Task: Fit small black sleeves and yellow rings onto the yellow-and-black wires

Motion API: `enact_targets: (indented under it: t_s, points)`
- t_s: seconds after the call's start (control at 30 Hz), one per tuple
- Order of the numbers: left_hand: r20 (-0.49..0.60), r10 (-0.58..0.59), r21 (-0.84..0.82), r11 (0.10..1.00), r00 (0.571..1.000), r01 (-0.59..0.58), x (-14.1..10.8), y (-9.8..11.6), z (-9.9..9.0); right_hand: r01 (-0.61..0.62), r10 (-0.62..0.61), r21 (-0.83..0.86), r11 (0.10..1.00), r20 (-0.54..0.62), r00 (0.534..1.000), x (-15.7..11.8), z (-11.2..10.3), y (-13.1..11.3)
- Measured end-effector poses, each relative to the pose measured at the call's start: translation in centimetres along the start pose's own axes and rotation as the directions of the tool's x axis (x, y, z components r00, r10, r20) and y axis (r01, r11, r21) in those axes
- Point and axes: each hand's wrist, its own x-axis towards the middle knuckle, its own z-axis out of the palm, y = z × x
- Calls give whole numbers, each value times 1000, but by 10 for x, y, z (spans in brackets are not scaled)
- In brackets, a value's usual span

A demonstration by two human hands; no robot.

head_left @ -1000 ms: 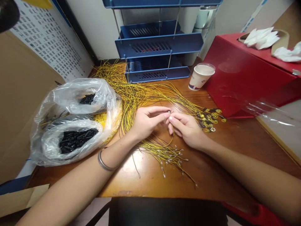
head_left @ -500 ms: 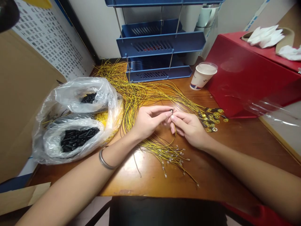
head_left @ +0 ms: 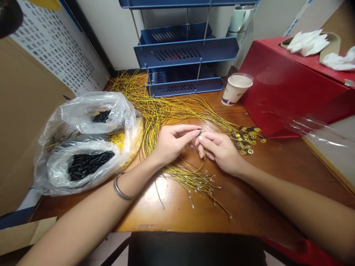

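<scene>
Fingertip to fingertip, my two hands meet over the middle of the table. My left hand (head_left: 175, 142) pinches a small black part (head_left: 199, 130) between thumb and forefinger. Closed beside it, my right hand (head_left: 217, 147) holds a thin yellow-and-black wire (head_left: 204, 152) that runs down from the fingers. Below lie several wire ends with clear tips (head_left: 198, 186). Right of my right hand is a cluster of yellow hexagonal pieces with black sleeves (head_left: 246, 138). The fingers partly hide where the wire and the black part meet.
Left stand clear plastic bags (head_left: 41, 159) of black sleeves (head_left: 90, 164). A long bundle of yellow wires (head_left: 155, 107) crosses the table's back. Behind are a blue tray rack (head_left: 185, 53), a paper cup (head_left: 235, 88) and a red box (head_left: 277, 85).
The whole view has shifted slightly, so things sit a little further left. Both hands keep the same pinching pose, with the black part still at the fingertips.
</scene>
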Motion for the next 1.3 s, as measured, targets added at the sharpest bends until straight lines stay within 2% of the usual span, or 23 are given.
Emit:
enact_targets:
  t_s: [0.33,0.97,1.3]
  points:
    - [2,23,47,999,1000,-24,0,2,-2,-25,24,39,999,6,1000,0,1,1]
    - [-14,105,107,989,994,-103,-2,3,0,34,-36,-61,998,-36,999,2,2,-4]
    - [30,27,65,997,999,-29,-3,0,-2,47,-53,-74,996,-81,995,1,3,-6]
